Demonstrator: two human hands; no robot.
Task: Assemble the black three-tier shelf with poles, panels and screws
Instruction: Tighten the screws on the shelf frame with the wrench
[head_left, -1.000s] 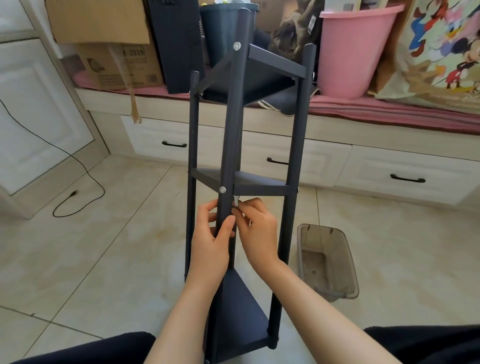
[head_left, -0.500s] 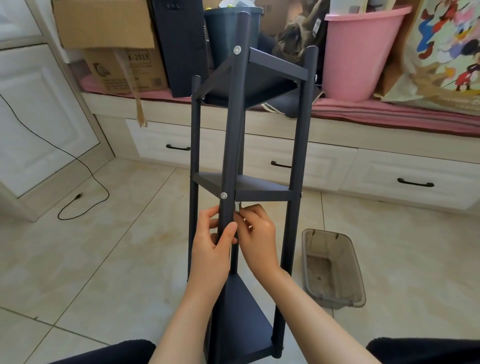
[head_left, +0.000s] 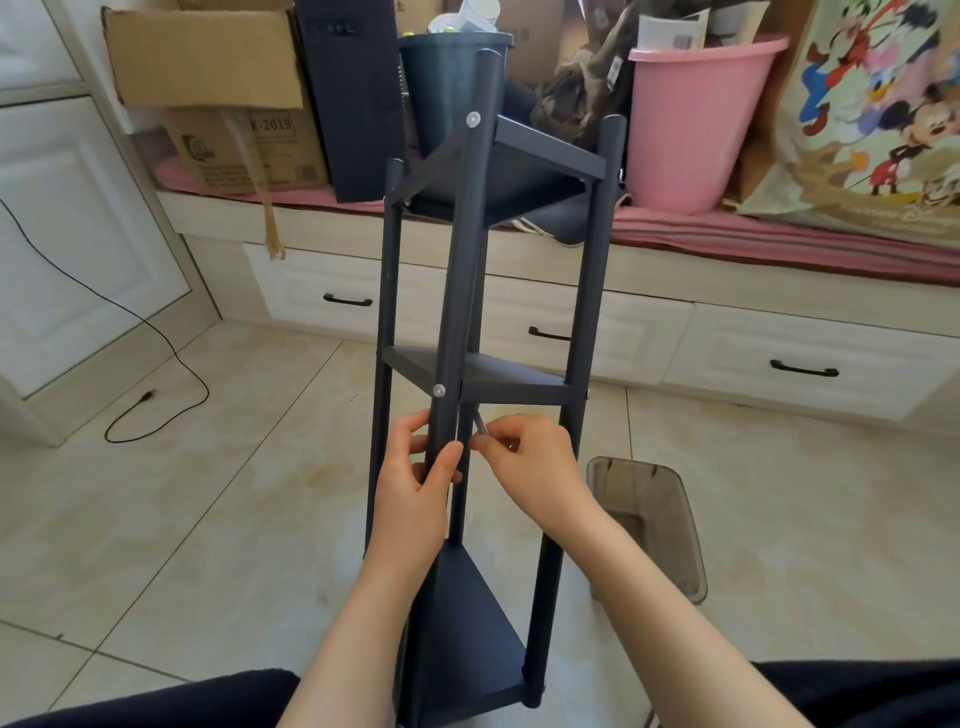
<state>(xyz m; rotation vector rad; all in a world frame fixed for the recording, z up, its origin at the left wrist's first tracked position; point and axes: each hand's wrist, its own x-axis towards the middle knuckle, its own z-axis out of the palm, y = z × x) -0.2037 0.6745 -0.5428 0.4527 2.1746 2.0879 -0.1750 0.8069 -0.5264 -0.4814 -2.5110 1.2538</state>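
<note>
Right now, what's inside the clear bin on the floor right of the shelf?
Through the clear bin's tinted walls only its bare bottom shows; no screws or parts are visible. The right forearm covers its near left corner, so that part cannot be checked.

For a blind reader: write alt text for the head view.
A left hand grips the front pole of a black three-tier shelf while the right hand pinches a small metal tool under the middle panel. The floor is tiled.
</note>
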